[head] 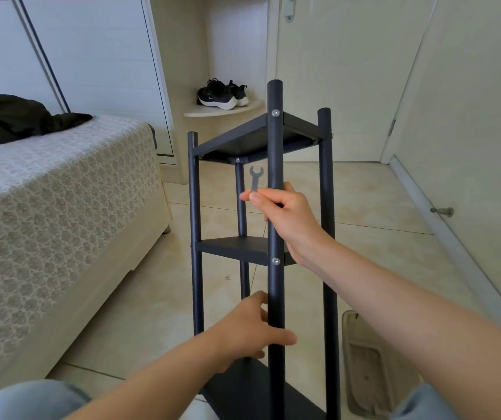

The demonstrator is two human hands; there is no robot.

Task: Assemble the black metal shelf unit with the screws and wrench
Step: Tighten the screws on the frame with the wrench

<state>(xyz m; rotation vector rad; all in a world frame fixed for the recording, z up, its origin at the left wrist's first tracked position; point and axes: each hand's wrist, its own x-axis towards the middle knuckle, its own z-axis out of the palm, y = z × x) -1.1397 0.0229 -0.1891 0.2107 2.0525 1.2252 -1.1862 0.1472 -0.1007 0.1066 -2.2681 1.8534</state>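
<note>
The black metal shelf unit (275, 153) stands upright on the tiled floor before me, with three shelves on four round posts. Silver screws (275, 113) show on the near post at the top and middle shelves. My right hand (285, 216) is wrapped round the near post between those shelves and pinches a small flat grey wrench (255, 178) between thumb and forefinger, its open jaw pointing up. My left hand (250, 328) grips the same post lower down, thumb across its front.
A bed with a patterned cover (46, 213) fills the left side, dark clothing (15, 118) on it. Black sneakers (222, 93) sit on a corner shelf behind. A beige slipper (367, 362) lies on the floor at right, near a closed door with a doorstop (443, 211).
</note>
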